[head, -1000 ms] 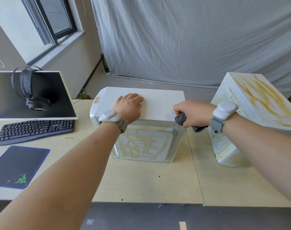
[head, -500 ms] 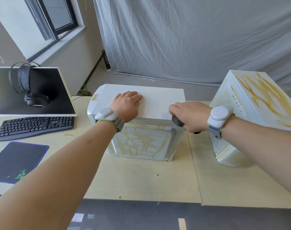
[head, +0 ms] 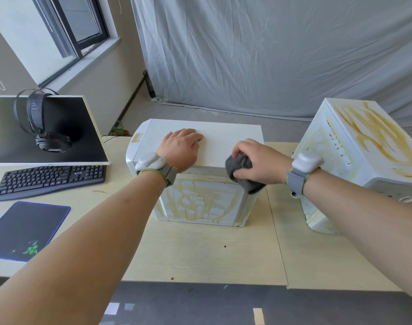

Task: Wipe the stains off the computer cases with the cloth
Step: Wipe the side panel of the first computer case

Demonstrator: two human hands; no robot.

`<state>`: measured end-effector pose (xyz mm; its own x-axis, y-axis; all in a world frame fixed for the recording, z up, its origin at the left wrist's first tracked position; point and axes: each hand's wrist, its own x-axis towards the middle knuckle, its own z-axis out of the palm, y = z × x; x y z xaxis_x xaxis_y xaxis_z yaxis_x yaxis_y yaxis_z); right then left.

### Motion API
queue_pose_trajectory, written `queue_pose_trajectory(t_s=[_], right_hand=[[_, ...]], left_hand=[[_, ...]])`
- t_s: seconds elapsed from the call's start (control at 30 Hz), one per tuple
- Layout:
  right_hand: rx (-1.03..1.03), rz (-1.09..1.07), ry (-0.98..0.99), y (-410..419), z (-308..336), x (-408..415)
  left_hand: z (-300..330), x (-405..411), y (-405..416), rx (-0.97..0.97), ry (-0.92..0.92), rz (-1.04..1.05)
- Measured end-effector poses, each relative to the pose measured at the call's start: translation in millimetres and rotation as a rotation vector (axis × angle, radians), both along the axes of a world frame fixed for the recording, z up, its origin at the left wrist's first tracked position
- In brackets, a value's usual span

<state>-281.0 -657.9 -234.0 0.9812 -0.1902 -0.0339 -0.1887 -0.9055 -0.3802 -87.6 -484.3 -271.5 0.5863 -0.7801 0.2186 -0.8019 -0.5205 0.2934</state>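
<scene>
On the near computer case [head: 195, 146], the left hand [head: 180, 146] stayed flat, fingers straight, steadying it. Further right, the right hand [head: 256, 160], gripping the grey cloth [head: 241, 171], had shifted back onto the top's front corner, so the stained front panel looked next; the second case [head: 364, 148] remained streaked.

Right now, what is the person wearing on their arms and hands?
Both forearms are bare, with no sleeves or gloves. The left hand and right hand each have a grey wrist strap edged in green, carrying a rounded white device.
</scene>
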Motion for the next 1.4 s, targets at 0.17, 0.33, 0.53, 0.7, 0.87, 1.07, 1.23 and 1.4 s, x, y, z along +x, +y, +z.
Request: queue_pose_trajectory(t_s=[0.17,0.33,0.53,0.7,0.87,1.07,1.23,1.4], right_hand=[[-0.435,0.2,-0.009,-14.3,-13.5,-16.4],[-0.66,0.153,-0.143,1.5,-27.0,-3.5],[-0.693,0.098,-0.316,50.5,-43.2,33.1],[-0.563,0.084,-0.345,61.5,-37.9,39.7],[0.084,-0.118,-0.133,26.8,0.4,31.6],[-0.298,0.054,0.073,-6.0,-8.4,-8.3],[-0.459,0.103,-0.164,18.7,-31.7,17.7],[-0.449,0.111,-0.43,65.9,-56.5,56.6]], left_hand=[[-0.5,-1.4,0.4,-0.003,0.011,0.002],[0.3,-2.9,-2.2,-0.036,-0.017,0.009],[1.6,-2.2,-3.6,-0.024,-0.022,0.011],[3.2,3.1,-4.9,0.003,0.075,0.003],[10.0,17.2,4.8,-0.177,0.421,0.05],[16.3,50.1,38.3,-0.401,0.407,0.221],[-6.3,68.5,62.5,-0.188,0.054,0.158],[-10.6,76.3,60.1,-0.2,0.038,0.135]])
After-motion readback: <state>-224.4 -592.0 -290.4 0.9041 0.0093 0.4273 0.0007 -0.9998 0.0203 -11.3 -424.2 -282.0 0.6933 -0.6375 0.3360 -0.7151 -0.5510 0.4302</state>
